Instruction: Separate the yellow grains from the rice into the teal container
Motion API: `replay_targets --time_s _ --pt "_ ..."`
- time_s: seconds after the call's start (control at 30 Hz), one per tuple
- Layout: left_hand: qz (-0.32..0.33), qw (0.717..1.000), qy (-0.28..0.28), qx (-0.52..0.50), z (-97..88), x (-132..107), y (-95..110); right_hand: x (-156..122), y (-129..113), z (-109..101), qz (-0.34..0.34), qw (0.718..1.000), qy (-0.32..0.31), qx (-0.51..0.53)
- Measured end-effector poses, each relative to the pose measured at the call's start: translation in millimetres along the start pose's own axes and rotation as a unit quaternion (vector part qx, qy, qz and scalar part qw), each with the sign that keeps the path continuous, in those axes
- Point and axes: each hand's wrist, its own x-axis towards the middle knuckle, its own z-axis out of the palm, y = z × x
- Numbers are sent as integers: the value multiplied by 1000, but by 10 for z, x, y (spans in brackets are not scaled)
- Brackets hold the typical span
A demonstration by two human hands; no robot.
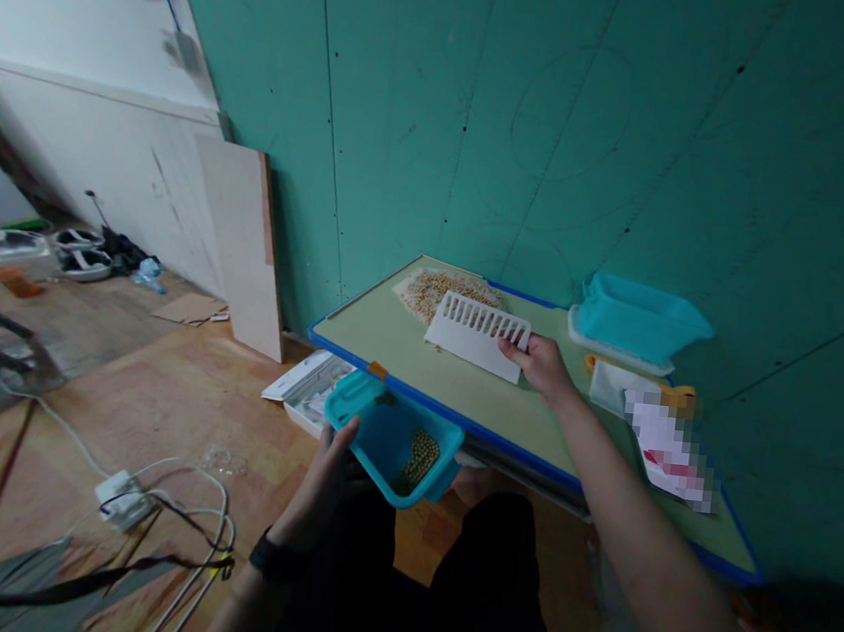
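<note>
Head view: I had both hands in sight at the counter (379,337). The right hand (543,365) had its grip closed on the right end of a white slotted plate (468,345), thumb lying on its face. The plate stood at the near right side of a spread of mixed grains (421,291), slots toward the wall; whether its lower edge touched the counter I could not tell. The left hand (330,457) had its grip closed on the near left rim of a blue tub (388,438), held just off the counter's near edge. Greenish beans (422,457) lay heaped at the tub's right end. Toward the counter's far right I noted a second blue tub (637,319) on a white lid (591,340).
</note>
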Motion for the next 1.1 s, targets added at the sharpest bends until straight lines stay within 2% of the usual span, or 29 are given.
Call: replay_targets --time_s 0.17,0.5,0.97,1.1 --pt "-2 1000 2 20 -29 21 -21 39 -7 -6 8 1000 23 17" --pt "-10 1000 20 18 -35 70 -40 69 35 -12 26 999 -3 20" --pt "-14 999 32 23 -23 59 -14 -85 -135 90 12 998 -52 43" --pt "-3 1000 11 6 -17 40 -19 -161 -167 103 -6 998 -55 36"
